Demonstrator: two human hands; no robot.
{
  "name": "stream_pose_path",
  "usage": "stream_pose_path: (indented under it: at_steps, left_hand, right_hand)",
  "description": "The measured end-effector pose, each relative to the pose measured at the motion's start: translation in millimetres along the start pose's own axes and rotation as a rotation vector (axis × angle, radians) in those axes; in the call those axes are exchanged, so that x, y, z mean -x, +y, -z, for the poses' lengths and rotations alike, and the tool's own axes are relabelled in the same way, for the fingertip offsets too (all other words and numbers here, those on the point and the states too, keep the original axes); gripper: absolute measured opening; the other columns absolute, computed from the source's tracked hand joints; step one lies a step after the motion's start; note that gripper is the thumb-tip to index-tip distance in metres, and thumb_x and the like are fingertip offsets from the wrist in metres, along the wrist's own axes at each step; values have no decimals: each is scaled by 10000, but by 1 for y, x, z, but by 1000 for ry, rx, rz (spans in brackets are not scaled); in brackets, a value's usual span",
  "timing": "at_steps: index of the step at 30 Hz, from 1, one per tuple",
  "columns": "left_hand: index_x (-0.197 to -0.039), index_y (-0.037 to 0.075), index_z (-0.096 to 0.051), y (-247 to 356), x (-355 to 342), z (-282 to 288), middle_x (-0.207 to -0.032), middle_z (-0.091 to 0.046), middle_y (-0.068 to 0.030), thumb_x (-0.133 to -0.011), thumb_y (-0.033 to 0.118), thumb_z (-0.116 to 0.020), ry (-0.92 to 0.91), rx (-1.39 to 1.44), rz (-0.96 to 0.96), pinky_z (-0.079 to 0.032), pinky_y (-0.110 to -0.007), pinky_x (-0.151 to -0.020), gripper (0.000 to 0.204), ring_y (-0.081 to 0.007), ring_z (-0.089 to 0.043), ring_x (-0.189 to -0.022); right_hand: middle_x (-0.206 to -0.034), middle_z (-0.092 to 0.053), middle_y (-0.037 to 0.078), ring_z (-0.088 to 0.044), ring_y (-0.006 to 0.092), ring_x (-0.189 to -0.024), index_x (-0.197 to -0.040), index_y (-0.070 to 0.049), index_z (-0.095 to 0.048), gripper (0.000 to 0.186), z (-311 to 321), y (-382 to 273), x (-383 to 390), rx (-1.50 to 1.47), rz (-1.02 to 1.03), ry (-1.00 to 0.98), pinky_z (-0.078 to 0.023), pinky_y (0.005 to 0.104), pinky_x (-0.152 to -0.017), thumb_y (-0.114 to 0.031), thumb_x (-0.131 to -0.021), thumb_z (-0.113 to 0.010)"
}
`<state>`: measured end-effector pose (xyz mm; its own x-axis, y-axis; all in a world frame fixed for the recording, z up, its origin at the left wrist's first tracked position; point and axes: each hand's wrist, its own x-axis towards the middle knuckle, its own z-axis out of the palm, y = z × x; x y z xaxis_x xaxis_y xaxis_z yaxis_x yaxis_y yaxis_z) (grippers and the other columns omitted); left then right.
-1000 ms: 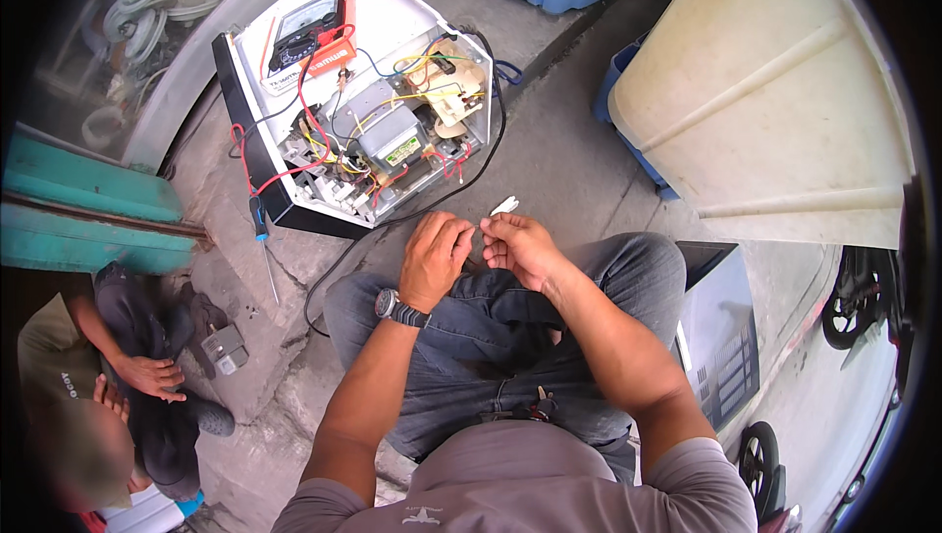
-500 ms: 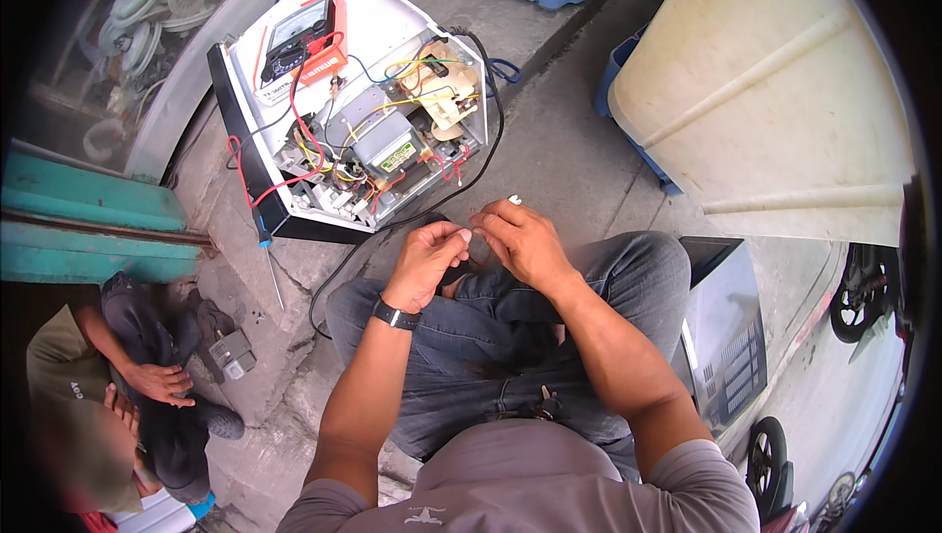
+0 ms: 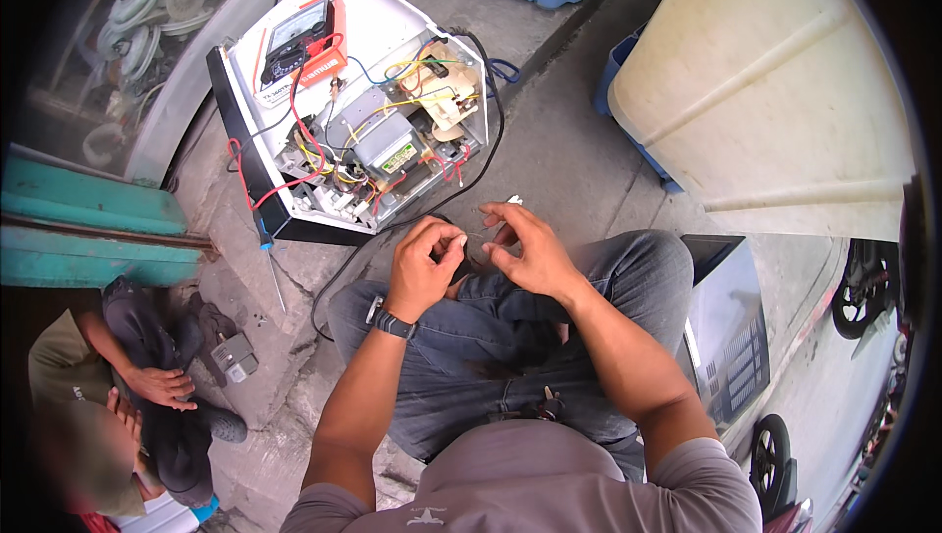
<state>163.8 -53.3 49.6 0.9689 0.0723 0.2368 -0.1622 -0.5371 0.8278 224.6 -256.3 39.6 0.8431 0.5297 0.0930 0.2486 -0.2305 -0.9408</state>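
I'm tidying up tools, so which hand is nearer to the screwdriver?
Left. The left hand is off to the screwdriver's right; the right hand is farther right, beyond the left one.

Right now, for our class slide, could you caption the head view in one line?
Left hand pinched closed, right hand open, near an opened white-cased appliance bearing a multimeter.

Roadside repair spot: open appliance [image 3: 388,145], multimeter [image 3: 302,30], 1 screwdriver [image 3: 265,236], concrete ground [image 3: 564,116]
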Motion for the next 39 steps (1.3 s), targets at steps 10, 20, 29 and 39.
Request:
stream_pose_path:
  at_steps: [10,20,29,39]
  left_hand:
    - [-975,-17,-703,2,-6,9,-894,-659,-73,-906,21,-731,-140,-17,59,-522,-252,-648,84,-143,-677,-742]
    - [-1086,4,-711,-26,-11,-26,-982,-711,-24,-991,144,-731,114,719,454,-511,-247,-781,170,-86,-640,-856]
    - [-1133,-7,-707,-41,-18,-60,-1027,-714,-26,-1010,166,-718,242,978,477,-499,-249,-876,213,-78,-630,-960]
    - [-1122,30,-720,-52,-21,-56,-1003,-721,-14,-1013,197,-711,181,1064,570,-449,-237,-788,200,-70,-611,-886]
  right_hand:
    - [-963,-675,51,-687,231,-863,-1021,-83,-697,138,-8,0,-10,479,498,68,-546,364,-732,-140,-904,-744]
    - [-941,-675,5,-605,95,-768,-1256,-27,-633,336,-16,17,-14,-745,-450,65,-523,269,-716,-232,-1002,-713]
    - [-935,-712,20,-642,94,-753,-1108,-7,-680,149,-34,42,-21,-593,-426,8,-547,265,-687,-87,-987,-715]
    - [-1025,-710,33,-639,105,-848,-1216,-15,-672,234,-25,38,-25,-676,-424,-41,-551,291,-746,-136,-1016,-678]
